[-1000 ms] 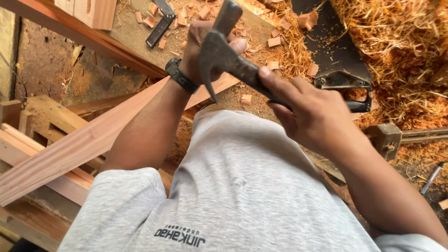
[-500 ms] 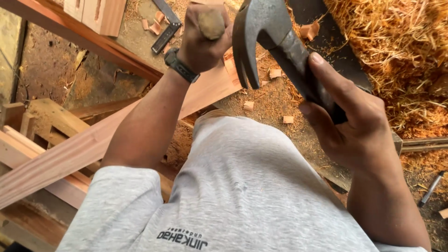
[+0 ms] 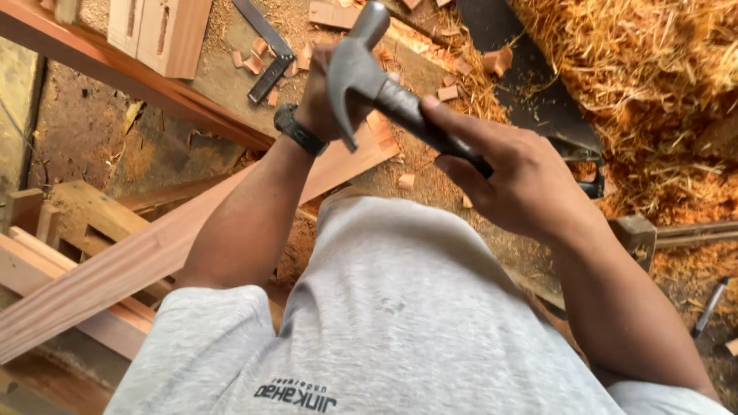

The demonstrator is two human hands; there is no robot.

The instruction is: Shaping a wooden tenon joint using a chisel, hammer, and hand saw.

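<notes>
The right hand (image 3: 530, 180) clenches the claw hammer (image 3: 369, 73) by its handle, head raised just above the left hand (image 3: 327, 100), which is fisted over the reddish plank (image 3: 115, 269); what it grips is hidden.

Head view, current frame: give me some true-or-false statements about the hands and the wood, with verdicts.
1. The right hand grips a grey steel claw hammer. True.
2. The left hand wears a dark wristwatch. True.
3. The hammer lies on the floor. False: it is raised above the long reddish wooden plank.
4. The pile of orange wood shavings lies at far left. False: at upper right.
</notes>
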